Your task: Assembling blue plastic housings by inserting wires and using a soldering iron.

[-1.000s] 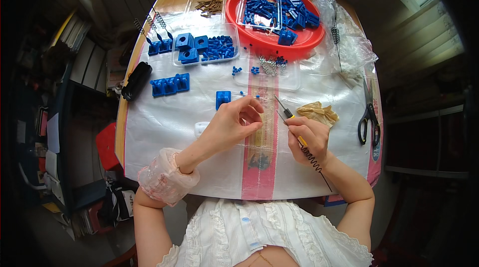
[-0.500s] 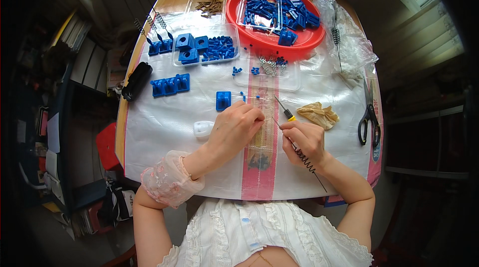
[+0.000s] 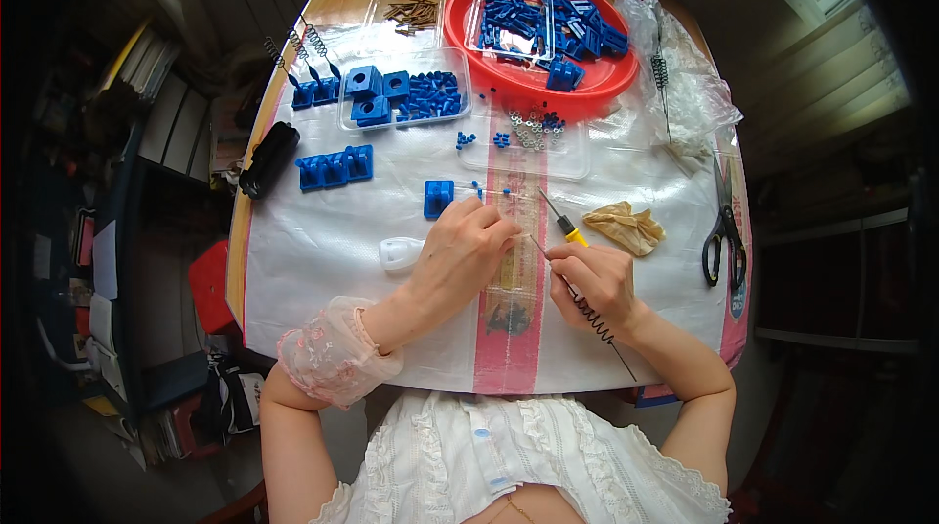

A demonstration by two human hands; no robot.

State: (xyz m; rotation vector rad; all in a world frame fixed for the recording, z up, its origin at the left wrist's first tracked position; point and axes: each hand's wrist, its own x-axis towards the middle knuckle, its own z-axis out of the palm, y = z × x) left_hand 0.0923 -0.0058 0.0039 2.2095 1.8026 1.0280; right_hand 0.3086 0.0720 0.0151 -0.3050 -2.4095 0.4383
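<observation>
My right hand (image 3: 599, 281) is closed around a thin dark wire with a coiled spring section (image 3: 594, 317). The wire's straight tip points up and left, a short gap from the fingertips of my left hand (image 3: 462, 248). Those left fingers are pinched together, and whatever they hold is too small or hidden to name. Just beyond my right hand lies a screwdriver (image 3: 567, 227) with a yellow and black handle. A square blue plastic base (image 3: 438, 199) sits beyond my left hand, with a few tiny blue pieces (image 3: 476, 187) beside it. A white plastic item (image 3: 397, 254) rests by my left wrist.
A red basin (image 3: 626, 84) holds blue parts. Clear trays contain blue caps (image 3: 430, 98) and brass pieces (image 3: 413, 13). Metal nuts (image 3: 529, 131) lie nearer. Blue bases with springs (image 3: 316, 91) stand left; crumpled beige cloth (image 3: 623, 227) and black scissors (image 3: 724, 242) lie right.
My right hand and the spring wire have shifted slightly left, bringing the wire's tip closer to my left fingertips. My left hand has barely moved.
</observation>
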